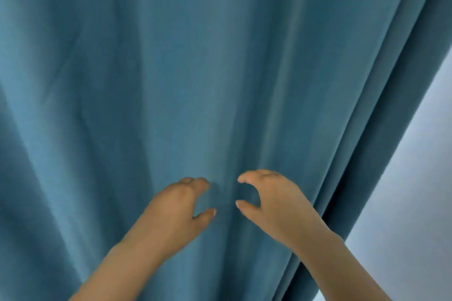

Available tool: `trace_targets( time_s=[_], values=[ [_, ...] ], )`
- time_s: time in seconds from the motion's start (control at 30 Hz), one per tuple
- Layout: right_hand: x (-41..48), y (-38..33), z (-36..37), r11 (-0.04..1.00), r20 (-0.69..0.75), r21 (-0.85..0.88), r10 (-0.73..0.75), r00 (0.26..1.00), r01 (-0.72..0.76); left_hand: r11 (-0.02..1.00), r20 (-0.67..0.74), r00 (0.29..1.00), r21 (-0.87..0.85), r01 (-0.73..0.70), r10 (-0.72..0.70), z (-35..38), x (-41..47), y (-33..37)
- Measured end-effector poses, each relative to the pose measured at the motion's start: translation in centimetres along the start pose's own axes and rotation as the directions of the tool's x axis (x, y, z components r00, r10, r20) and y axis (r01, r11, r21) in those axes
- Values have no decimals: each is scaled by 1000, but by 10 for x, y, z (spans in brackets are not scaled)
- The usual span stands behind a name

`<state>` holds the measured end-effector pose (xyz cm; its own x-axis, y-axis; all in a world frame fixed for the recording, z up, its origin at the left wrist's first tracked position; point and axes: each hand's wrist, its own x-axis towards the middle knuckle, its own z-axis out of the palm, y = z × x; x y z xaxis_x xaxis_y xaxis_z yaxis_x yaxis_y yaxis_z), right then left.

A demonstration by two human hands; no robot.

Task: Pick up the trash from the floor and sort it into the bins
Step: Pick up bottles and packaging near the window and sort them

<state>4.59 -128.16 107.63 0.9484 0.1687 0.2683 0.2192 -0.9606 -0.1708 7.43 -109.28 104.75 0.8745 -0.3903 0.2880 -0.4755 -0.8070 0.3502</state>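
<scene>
Across nearly the whole frame, curtain (pixel 171 68): teal-blue cloth hanging in long soft folds that run from the top edge down to the bottom, with tighter pleats along its right edge.
Lower right of the frame, wall (pixel 415 190): a pale grey wedge showing past the curtain's edge.
Bottom of the frame, forearms: left forearm (pixel 117 259) rises from the lower left and right forearm (pixel 342 264) from the lower right; both are bare and angle in toward the middle.
Lower centre, left hand (pixel 181 205): raised in front of the curtain, back toward the camera, grasping nothing.
Lower centre, right hand (pixel 274 198): just beside the left, apart from it, also holding nothing.
Fingers: left fingers (pixel 195 182) and right fingers (pixel 254 175) are half-curled and slack, each thumb well clear of them. Whether any fingertip touches the cloth cannot be told.
Trash, bins, floor: none of them is in view, so where they lie cannot be told from this view.
Step in hand: probably a pause between pieces or a search, since neither hand carries anything.
Next move: likely to turn the gaze down to the floor, find a piece of trash, then reach with a free hand.
</scene>
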Motion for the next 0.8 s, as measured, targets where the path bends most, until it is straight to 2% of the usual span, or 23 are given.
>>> trace_targets(
  time_s=[0.17,0.33,0.63,0.8],
  values=[
    [50,-86,-10,979,-60,54,-195,979,198,991,-143,983,45,125,-117,-63,-28,-63],
    [79,-188,-1,927,-112,87,-354,929,364,964,-259,939,79,255,-227,-122,-81,-131],
    [113,-357,33,804,-125,186,-551,825,565,854,-427,804,124,505,-414,-208,-187,-235],
    [125,-426,60,717,-93,249,-652,752,652,769,-462,717,110,630,-522,-228,-234,-280]
  ],
)
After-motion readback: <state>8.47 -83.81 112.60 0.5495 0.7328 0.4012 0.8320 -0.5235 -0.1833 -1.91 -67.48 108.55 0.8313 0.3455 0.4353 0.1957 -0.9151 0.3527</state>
